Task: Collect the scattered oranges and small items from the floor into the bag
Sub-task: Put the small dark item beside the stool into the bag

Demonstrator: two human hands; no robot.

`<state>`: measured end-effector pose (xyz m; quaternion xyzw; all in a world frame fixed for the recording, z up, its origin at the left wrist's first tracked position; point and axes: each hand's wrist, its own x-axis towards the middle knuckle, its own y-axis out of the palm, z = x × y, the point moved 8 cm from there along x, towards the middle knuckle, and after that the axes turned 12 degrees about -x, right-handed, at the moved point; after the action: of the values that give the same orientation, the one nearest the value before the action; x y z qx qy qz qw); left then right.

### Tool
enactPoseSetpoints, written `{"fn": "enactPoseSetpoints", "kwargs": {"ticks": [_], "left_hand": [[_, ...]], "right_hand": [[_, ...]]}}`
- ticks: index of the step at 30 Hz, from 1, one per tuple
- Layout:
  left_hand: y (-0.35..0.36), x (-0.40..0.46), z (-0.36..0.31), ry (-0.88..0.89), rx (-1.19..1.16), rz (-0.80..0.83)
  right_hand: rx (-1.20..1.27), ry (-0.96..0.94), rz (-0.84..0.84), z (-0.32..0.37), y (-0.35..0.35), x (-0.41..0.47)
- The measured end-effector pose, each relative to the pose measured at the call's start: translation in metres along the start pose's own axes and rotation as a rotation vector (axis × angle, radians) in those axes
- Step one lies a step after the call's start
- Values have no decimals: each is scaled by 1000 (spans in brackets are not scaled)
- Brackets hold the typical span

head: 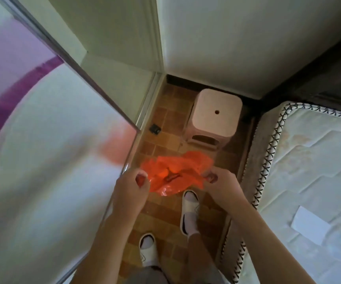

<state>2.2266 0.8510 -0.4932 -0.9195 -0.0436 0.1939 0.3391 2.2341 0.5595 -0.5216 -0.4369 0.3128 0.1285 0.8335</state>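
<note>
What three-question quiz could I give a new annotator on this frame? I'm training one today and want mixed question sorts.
1. True or false: both hands grip the orange bag.
2. The stool stands: A) on the mattress; B) on the tiled floor beyond the bag; C) behind the person.
3. Fill in: the small dark item lies on the floor by the ____ door.

Key:
1. True: the left hand and right hand each pinch an edge, holding the bag open.
2. B.
3. Sliding.
</note>
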Motion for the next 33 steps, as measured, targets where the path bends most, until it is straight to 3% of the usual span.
{"fn": "enactPoseSetpoints", "kwargs": {"ticks": [7,13,21,25,33], "left_hand": [[59,45,58,40,-21,-3],[97,87,85,136,-41,1],[152,132,154,199,-58,67],[184,162,194,195,-49,92],[231,224,258,264,116,-6]], "right_hand": [[37,26,-1,-41,58,59],[95,-2,-115,-62,84,98],[-424,-382,-422,-47,124,175],[-516,-467,-421,-44,155,222],[-808,-631,-303,-71,219,305]]}}
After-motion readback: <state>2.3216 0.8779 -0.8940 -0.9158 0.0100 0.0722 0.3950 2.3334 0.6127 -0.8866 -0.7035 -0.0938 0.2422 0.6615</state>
